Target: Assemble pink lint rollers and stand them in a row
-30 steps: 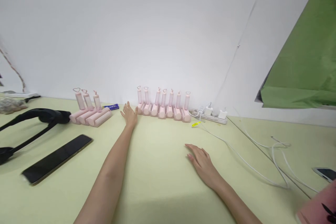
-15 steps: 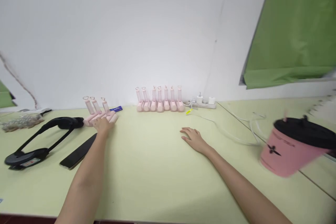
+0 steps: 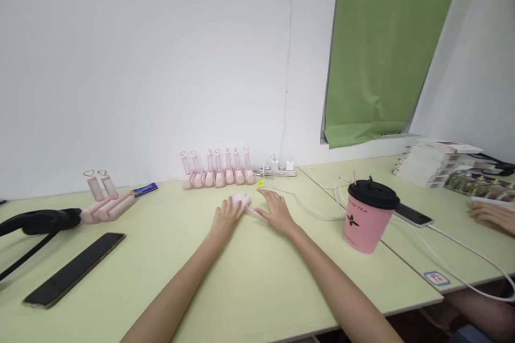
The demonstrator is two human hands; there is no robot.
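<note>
My left hand [image 3: 223, 220] is closed round a pale pink piece [image 3: 241, 198] in the middle of the table. From this piece a whitish tube part points right, to the thumb of my right hand [image 3: 280, 215]. My right hand has its fingers apart and its thumb at the tube's end; I cannot tell whether they touch. Behind my hands, against the wall, stands a row of several pink pieces [image 3: 219, 178], each with an upright tube topped by a small loop. More pink pieces [image 3: 108, 209], two with upright tubes and heart loops, sit at the left.
A phone [image 3: 76, 268] and a black strap-like headset [image 3: 44, 221] lie left. A blue packet [image 3: 145, 189] is near the wall. To the right are a pink cup [image 3: 367, 225], a power strip [image 3: 281, 172], cables, another phone [image 3: 412, 214] and another person's hand [image 3: 493, 215].
My left hand has taken one pink piece from the left group and carried it to the middle. My right hand now meets it there. The view has turned to the right.
</note>
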